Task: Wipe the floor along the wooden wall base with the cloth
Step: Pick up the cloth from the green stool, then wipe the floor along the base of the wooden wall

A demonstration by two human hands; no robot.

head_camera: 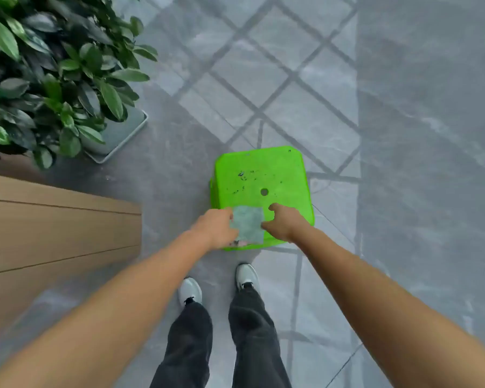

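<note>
A pale grey-green cloth (248, 224) is stretched flat between both hands above the near edge of a bright green plastic stool (259, 180). My left hand (214, 229) grips the cloth's left edge. My right hand (283, 223) pinches its right edge with the index finger raised. The wooden wall base (59, 233) runs along the left, its corner about level with my left hand. Grey tiled floor (168, 186) lies between the wood and the stool.
A leafy potted plant (48, 79) in a grey square planter (123, 135) stands at the far left beyond the wooden base. My two feet in light shoes (191, 289) stand just behind the stool. Window shadows cross the floor ahead.
</note>
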